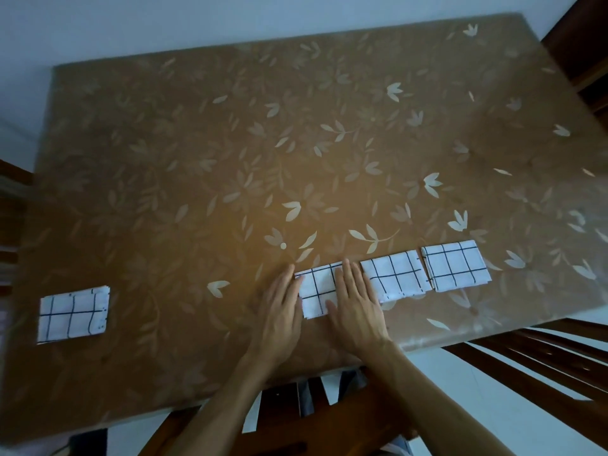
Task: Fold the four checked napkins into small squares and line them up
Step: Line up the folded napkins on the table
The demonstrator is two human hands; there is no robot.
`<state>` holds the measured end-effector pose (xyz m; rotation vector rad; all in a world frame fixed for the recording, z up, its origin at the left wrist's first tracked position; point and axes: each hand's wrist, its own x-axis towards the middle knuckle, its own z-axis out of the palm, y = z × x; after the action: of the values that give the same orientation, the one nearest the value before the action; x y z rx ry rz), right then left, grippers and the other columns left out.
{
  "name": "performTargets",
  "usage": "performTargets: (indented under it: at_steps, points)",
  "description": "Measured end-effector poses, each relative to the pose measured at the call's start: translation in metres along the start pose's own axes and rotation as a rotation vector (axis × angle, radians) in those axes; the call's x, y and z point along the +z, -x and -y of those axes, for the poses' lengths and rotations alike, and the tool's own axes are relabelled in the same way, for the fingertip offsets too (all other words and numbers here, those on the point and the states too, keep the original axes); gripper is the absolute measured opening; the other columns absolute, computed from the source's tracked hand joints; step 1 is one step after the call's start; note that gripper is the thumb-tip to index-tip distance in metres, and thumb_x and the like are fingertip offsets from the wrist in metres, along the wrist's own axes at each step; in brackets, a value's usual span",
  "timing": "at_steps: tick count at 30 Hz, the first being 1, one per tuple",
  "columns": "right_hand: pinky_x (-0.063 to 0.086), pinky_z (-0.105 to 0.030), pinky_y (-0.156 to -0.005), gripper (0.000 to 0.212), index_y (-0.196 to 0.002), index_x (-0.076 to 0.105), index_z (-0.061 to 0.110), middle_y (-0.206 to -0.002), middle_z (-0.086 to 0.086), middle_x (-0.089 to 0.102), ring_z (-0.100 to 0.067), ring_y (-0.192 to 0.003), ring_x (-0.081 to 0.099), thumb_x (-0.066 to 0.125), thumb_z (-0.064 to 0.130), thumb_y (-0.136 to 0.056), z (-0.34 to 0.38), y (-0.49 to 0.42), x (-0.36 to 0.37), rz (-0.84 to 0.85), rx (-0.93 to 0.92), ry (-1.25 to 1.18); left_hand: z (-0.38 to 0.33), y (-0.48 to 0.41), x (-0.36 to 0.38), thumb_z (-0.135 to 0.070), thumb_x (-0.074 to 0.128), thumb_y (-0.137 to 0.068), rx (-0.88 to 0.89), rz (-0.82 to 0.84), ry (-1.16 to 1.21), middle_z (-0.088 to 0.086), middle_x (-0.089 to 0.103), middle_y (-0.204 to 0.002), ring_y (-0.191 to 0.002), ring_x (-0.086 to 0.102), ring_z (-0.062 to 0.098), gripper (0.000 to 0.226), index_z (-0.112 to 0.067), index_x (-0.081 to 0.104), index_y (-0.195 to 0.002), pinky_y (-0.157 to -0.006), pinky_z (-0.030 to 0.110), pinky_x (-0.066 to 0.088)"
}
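Note:
Three folded white napkins with black checks lie in a row near the table's front edge: one at the right point(456, 266), one in the middle point(394, 274), and a third point(317, 289) between my hands. My left hand point(279, 311) lies flat against that third napkin's left edge, fingers straight. My right hand point(357, 304) rests flat on its right part, fingers straight, covering it. A fourth folded napkin point(72, 313) sits alone far to the left.
The table point(230, 143) is covered with a brown cloth printed with pale leaves. Dark wooden chairs stand at the front point(329, 422), the front right point(543, 357) and the far right point(585, 44). A pale wall lies behind the table.

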<state>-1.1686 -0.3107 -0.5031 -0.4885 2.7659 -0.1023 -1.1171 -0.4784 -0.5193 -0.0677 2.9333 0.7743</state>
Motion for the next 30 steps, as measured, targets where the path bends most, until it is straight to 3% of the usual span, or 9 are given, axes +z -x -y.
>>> performTargets:
  at_steps: [2, 6, 12, 16, 22, 25, 27, 30]
  points:
    - [0.025, -0.041, -0.118, 0.061, -0.144, 0.044, 0.001, -0.154, -0.018, 0.038, -0.032, -0.143, 0.038, 0.054, 0.033, -0.094, 0.009, -0.001, -0.013, -0.038, -0.038, -0.039, 0.008, 0.000, -0.013, -0.027, 0.031, -0.105, -0.076, -0.092, 0.071, 0.002, 0.038, -0.156, -0.145, 0.032, 0.015, 0.044, -0.016, 0.045, -0.145, -0.117, 0.034, 0.030]
    - [0.028, -0.039, -0.115, 0.047, -0.147, 0.039, 0.009, -0.158, -0.008, 0.034, -0.029, -0.140, 0.037, 0.039, 0.026, -0.102, 0.040, -0.014, -0.038, 0.047, -0.191, -0.164, 0.036, 0.000, -0.036, -0.020, 0.046, -0.102, -0.167, -0.202, 0.078, 0.004, 0.051, -0.145, -0.136, 0.045, 0.020, 0.038, -0.015, 0.053, -0.139, -0.112, 0.037, 0.039]
    - [0.039, -0.039, -0.102, 0.043, -0.136, 0.049, 0.012, -0.133, -0.009, 0.055, -0.033, -0.120, 0.052, 0.049, 0.010, -0.093, 0.105, -0.040, -0.048, 0.141, -0.380, -0.060, 0.083, 0.020, -0.064, -0.006, 0.050, -0.095, -0.371, -0.400, 0.182, 0.007, 0.060, -0.121, -0.115, 0.057, 0.027, 0.026, -0.009, 0.067, -0.115, -0.099, 0.032, 0.042]
    - [0.039, -0.041, -0.102, 0.039, -0.133, 0.052, 0.013, -0.133, -0.012, 0.056, -0.035, -0.121, 0.053, 0.048, 0.011, -0.095, 0.159, -0.049, -0.049, 0.193, -0.472, -0.024, 0.119, 0.048, -0.088, -0.008, 0.056, -0.093, -0.630, -0.496, 0.090, 0.010, 0.052, -0.138, -0.132, 0.042, 0.030, 0.033, -0.011, 0.061, -0.126, -0.110, 0.038, 0.031]
    - [0.044, -0.039, -0.098, 0.044, -0.143, 0.042, 0.014, -0.138, -0.012, 0.053, -0.035, -0.122, 0.055, 0.045, 0.013, -0.100, 0.219, -0.055, -0.027, 0.298, -0.556, -0.014, 0.202, 0.094, -0.110, -0.036, 0.057, -0.094, -0.902, -0.415, -0.208, 0.026, 0.025, -0.157, -0.144, 0.024, 0.043, 0.060, -0.018, 0.039, -0.149, -0.114, 0.059, 0.023]
    - [0.045, -0.042, -0.099, 0.056, -0.151, 0.031, 0.014, -0.151, -0.011, 0.037, -0.035, -0.129, 0.049, 0.047, 0.011, -0.097, 0.237, -0.053, -0.013, 0.335, -0.607, -0.018, 0.236, 0.105, -0.115, -0.051, 0.053, -0.093, -0.969, -0.286, -0.212, 0.027, 0.021, -0.158, -0.144, 0.021, 0.045, 0.068, -0.024, 0.032, -0.152, -0.112, 0.062, 0.025]
    - [0.042, -0.047, -0.102, 0.064, -0.153, 0.022, 0.010, -0.156, -0.012, 0.028, -0.035, -0.131, 0.046, 0.049, 0.012, -0.096, 0.245, -0.052, -0.009, 0.367, -0.616, -0.013, 0.248, 0.108, -0.116, -0.048, 0.053, -0.094, -0.967, -0.229, -0.174, 0.025, 0.026, -0.156, -0.143, 0.023, 0.044, 0.063, -0.025, 0.037, -0.150, -0.111, 0.061, 0.030]
    - [0.041, -0.047, -0.102, 0.062, -0.151, 0.025, 0.007, -0.150, -0.015, 0.035, -0.036, -0.125, 0.052, 0.050, 0.015, -0.095, 0.249, -0.054, -0.004, 0.339, -0.601, -0.019, 0.248, 0.108, -0.114, -0.033, 0.060, -0.091, -0.809, -0.220, -0.216, 0.023, 0.035, -0.153, -0.142, 0.028, 0.044, 0.055, -0.024, 0.048, -0.144, -0.112, 0.060, 0.032]
